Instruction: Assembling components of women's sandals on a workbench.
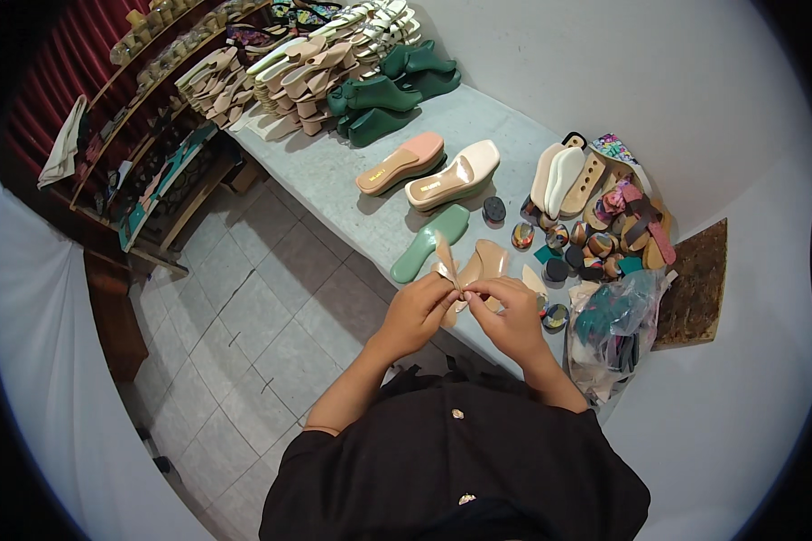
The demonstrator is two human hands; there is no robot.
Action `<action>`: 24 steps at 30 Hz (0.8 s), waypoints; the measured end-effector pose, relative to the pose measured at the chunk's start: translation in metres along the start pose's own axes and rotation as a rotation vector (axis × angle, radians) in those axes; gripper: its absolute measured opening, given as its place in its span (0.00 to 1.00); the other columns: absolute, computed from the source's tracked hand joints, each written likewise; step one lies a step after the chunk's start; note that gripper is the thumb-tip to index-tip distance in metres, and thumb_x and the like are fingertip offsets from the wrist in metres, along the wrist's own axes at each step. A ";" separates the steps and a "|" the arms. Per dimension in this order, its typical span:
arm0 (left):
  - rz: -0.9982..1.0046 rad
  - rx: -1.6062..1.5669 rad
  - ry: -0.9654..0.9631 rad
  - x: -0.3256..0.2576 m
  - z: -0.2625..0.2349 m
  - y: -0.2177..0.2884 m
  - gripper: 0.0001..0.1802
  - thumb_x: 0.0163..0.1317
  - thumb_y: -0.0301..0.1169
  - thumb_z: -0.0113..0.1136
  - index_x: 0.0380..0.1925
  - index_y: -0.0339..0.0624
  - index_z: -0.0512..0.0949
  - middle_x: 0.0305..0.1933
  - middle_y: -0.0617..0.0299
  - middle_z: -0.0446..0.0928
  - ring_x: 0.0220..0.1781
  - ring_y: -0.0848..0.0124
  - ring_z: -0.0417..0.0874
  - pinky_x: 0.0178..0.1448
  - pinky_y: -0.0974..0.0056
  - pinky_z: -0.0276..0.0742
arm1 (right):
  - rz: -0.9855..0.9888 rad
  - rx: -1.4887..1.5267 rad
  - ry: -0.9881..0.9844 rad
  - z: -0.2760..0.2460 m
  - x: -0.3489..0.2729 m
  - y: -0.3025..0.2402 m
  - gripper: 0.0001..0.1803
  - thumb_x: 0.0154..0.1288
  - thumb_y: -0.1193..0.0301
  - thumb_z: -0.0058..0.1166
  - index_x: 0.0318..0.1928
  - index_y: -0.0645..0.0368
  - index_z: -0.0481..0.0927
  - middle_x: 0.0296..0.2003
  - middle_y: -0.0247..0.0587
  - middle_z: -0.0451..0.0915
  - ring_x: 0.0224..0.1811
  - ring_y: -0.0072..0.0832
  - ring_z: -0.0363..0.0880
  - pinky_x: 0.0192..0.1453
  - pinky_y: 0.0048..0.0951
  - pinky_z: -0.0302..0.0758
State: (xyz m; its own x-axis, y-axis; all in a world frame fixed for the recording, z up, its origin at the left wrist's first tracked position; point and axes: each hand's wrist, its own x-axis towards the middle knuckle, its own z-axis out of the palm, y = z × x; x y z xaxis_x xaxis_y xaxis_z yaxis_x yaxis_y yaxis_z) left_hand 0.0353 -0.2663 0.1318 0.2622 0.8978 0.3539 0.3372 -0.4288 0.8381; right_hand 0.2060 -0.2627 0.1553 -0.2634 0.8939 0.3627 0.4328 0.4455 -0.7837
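Observation:
My left hand (421, 307) and my right hand (510, 311) meet over the near edge of the grey table (334, 176). Both pinch a thin beige strap piece (449, 261) that sticks up between the fingertips. Under my hands lie beige insole pieces (489, 261). A green sole (430, 242) lies just beyond my left hand. Farther back stand a pink platform sandal (401, 164) and a cream platform sandal (453, 176).
Round coloured heel pieces (568, 243) and flat soles (559, 176) lie at the right, beside a clear plastic bag of parts (615, 329). Green shoe lasts (383, 95) and stacked sandals (325, 59) fill the far end. Shelves (144, 117) stand at the left, over the tiled floor (253, 316).

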 end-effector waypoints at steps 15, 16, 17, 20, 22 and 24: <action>-0.355 -0.267 0.366 -0.045 -0.025 -0.048 0.07 0.55 0.25 0.53 0.21 0.33 0.72 0.21 0.65 0.68 0.25 0.79 0.67 0.30 0.71 0.63 | 0.535 0.033 0.199 -0.002 0.008 0.197 0.10 0.58 0.72 0.50 0.35 0.66 0.79 0.25 0.41 0.80 0.27 0.25 0.77 0.34 0.26 0.72; -0.400 -0.292 0.405 -0.050 -0.031 -0.049 0.08 0.55 0.25 0.53 0.20 0.33 0.72 0.21 0.65 0.67 0.26 0.80 0.67 0.30 0.71 0.62 | 0.539 0.067 0.156 0.002 0.009 0.202 0.09 0.57 0.72 0.52 0.33 0.66 0.79 0.23 0.40 0.79 0.26 0.24 0.76 0.33 0.25 0.72; -0.403 -0.289 0.412 -0.055 -0.032 -0.050 0.08 0.55 0.25 0.53 0.20 0.33 0.72 0.21 0.65 0.67 0.26 0.80 0.67 0.30 0.71 0.62 | 0.537 0.068 0.149 0.007 0.008 0.207 0.09 0.57 0.72 0.52 0.33 0.66 0.79 0.23 0.40 0.79 0.26 0.24 0.76 0.33 0.25 0.72; -0.383 -0.164 0.395 -0.069 -0.033 -0.053 0.08 0.55 0.25 0.53 0.20 0.33 0.72 0.21 0.65 0.67 0.25 0.79 0.67 0.30 0.71 0.62 | 0.553 0.061 0.169 0.023 0.008 0.217 0.08 0.56 0.72 0.53 0.31 0.66 0.79 0.21 0.41 0.78 0.25 0.25 0.76 0.32 0.27 0.71; -0.378 -0.125 0.408 -0.076 -0.034 -0.050 0.08 0.55 0.25 0.52 0.19 0.33 0.71 0.21 0.65 0.67 0.25 0.78 0.67 0.31 0.71 0.62 | 0.548 -0.003 0.159 0.026 0.011 0.214 0.08 0.56 0.72 0.53 0.31 0.66 0.79 0.22 0.42 0.78 0.25 0.28 0.77 0.32 0.29 0.72; -0.398 -0.160 0.436 -0.086 -0.034 -0.054 0.08 0.55 0.25 0.52 0.19 0.33 0.72 0.21 0.65 0.67 0.25 0.78 0.67 0.31 0.71 0.62 | 0.539 -0.065 0.145 0.029 0.019 0.200 0.08 0.55 0.72 0.53 0.31 0.65 0.79 0.22 0.43 0.79 0.25 0.30 0.78 0.33 0.30 0.72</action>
State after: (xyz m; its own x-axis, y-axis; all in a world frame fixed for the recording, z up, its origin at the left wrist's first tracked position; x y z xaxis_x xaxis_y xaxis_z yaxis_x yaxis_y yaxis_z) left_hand -0.0362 -0.3165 0.0704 -0.2618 0.9589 0.1094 0.1846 -0.0615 0.9809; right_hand 0.2626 -0.1576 -0.0092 0.1292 0.9916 -0.0112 0.5269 -0.0782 -0.8463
